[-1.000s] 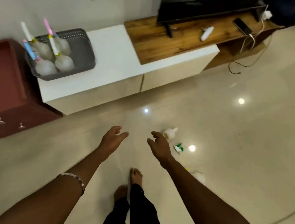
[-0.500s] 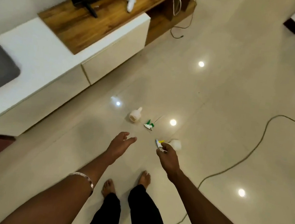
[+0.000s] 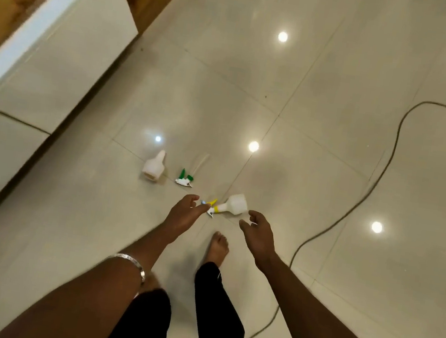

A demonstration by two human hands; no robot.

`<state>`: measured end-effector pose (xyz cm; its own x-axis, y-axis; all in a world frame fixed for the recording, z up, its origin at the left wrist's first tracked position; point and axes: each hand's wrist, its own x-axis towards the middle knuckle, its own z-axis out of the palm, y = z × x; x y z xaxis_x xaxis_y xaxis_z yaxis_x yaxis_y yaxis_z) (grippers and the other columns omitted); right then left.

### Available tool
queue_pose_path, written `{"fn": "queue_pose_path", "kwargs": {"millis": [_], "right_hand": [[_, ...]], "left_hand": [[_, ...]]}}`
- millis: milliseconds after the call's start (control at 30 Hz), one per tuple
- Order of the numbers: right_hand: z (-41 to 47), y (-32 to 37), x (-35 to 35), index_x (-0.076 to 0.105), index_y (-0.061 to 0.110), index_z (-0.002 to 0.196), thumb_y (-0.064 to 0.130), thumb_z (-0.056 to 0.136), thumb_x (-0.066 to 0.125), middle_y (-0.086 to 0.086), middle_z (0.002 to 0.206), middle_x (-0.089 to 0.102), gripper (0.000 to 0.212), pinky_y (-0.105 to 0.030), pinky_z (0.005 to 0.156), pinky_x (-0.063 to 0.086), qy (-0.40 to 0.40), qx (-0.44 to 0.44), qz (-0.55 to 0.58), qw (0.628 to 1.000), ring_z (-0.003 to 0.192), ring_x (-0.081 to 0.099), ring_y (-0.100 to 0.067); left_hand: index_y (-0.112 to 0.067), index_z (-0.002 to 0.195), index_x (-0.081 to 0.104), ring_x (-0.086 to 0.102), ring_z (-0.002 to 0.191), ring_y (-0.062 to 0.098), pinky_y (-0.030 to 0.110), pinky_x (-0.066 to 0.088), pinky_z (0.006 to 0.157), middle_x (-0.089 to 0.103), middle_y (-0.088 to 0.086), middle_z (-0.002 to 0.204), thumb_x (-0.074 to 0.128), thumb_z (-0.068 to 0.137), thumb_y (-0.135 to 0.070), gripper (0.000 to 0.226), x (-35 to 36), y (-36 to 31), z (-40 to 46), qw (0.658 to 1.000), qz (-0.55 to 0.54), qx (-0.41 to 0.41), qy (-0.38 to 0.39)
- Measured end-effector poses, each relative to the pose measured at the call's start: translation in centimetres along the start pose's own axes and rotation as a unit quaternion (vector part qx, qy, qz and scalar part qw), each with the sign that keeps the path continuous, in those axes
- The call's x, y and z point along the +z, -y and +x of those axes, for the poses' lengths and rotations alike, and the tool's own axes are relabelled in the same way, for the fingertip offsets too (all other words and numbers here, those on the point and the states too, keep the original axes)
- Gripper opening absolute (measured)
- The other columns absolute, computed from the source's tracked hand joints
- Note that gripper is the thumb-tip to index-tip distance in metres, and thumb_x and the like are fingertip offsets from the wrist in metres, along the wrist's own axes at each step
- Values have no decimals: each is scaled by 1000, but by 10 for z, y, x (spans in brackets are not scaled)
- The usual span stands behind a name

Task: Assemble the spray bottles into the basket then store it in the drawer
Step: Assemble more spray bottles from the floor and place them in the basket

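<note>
1. Two spray bottles lie on the glossy tiled floor [image 3: 314, 181]. The nearer one [image 3: 232, 205], with its yellow trigger head [image 3: 212, 207] fitted, lies on its side just ahead of both hands. The farther white bottle body [image 3: 154, 167] lies headless, with its green trigger head [image 3: 185, 178] and dip tube loose just beside it.
2. The left hand [image 3: 184, 217] and right hand [image 3: 259, 235] both hang above the floor with fingers loosely curled, holding nothing. Neither touches a bottle yet.
3. The bottles look like thin translucent plastic and seem empty — probably light, a little springy under a squeeze, and not fragile.
4. The smooth rounded body could slip or roll on the polished tile (best grasped around the waist or neck, I judge).
5. The loose green head is small and awkward — pinch it by its collar, sparing the thin, bendy tube.
6. The basket is out of view.
</note>
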<state>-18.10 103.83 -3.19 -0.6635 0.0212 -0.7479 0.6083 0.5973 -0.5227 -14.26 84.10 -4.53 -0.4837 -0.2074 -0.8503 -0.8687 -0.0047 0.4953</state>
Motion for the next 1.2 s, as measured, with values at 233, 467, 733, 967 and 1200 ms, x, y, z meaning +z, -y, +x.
{"fn": "queue_pose_path", "kwargs": {"millis": [233, 467, 733, 967, 1200], "right_hand": [[129, -51, 14, 50, 18, 138, 23, 88, 66, -5, 136, 55, 52, -37, 105, 44, -7, 29, 17, 999, 123, 53, -20], [250, -143, 75, 58, 27, 120, 20, 78, 77, 10, 113, 59, 47, -13, 90, 43, -44, -16, -1, 999, 110, 56, -11], [329, -213, 136, 33, 15, 148, 40, 67, 85, -6, 142, 42, 99, -40, 101, 45, -114, -78, -127, 982, 131, 40, -25], [349, -235, 130, 39, 29, 129, 36, 65, 86, 12, 124, 50, 80, -15, 85, 44, -87, -41, 17, 995, 111, 52, -8], [352, -231, 91, 41, 33, 120, 27, 70, 87, 21, 117, 53, 68, -29, 88, 53, 12, 16, 100, 995, 110, 56, -2]], "left_hand": [[-22, 134, 50, 52, 119, 17, 25, 36, 91, 54, 4, 134, 64, 85, -44, 55, 58, 10, 138, 998, 45, -24, 22], [-19, 134, 51, 53, 122, 19, 31, 39, 101, 56, 4, 133, 63, 87, -41, 53, 118, 55, 299, 993, 117, -3, 35], [-14, 135, 52, 52, 122, 16, 28, 39, 102, 55, 2, 138, 49, 95, -29, 43, 169, 95, 400, 983, 161, 19, 83], [-15, 119, 67, 57, 117, 21, 40, 44, 105, 65, 2, 126, 43, 97, -32, 36, 182, 101, 419, 973, 190, 30, 129], [-13, 110, 72, 61, 110, 20, 40, 47, 101, 69, 4, 118, 44, 95, -22, 33, 168, 82, 415, 950, 247, 30, 187]]}}
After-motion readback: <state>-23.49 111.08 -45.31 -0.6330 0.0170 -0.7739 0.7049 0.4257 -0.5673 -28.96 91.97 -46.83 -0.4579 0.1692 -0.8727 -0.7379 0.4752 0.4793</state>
